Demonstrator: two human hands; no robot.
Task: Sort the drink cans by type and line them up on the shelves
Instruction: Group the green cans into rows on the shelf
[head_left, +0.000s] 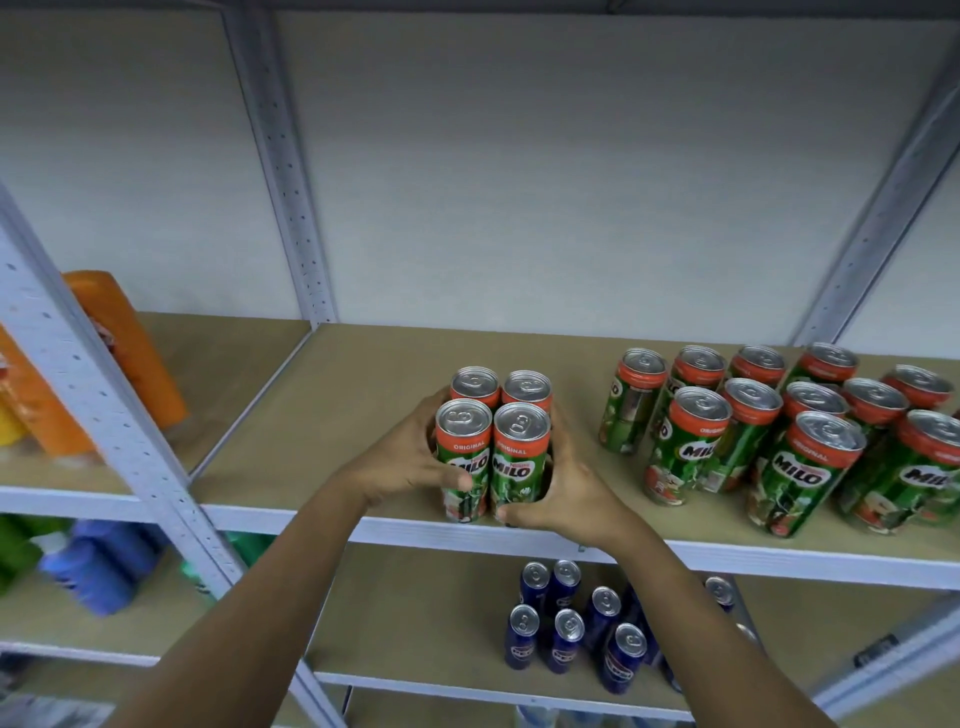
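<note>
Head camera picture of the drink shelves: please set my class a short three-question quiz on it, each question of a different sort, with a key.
1. True or false: the left hand and right hand hold a block of four Milo cans between them.
2. Which cans stand on the lower shelf? A) orange B) blue C) green Milo
3. Fill in: the loose Milo group stands to the ____ of the held block on the upper shelf.

Key: 1 true; 2 B, the blue cans; 3 right.
</note>
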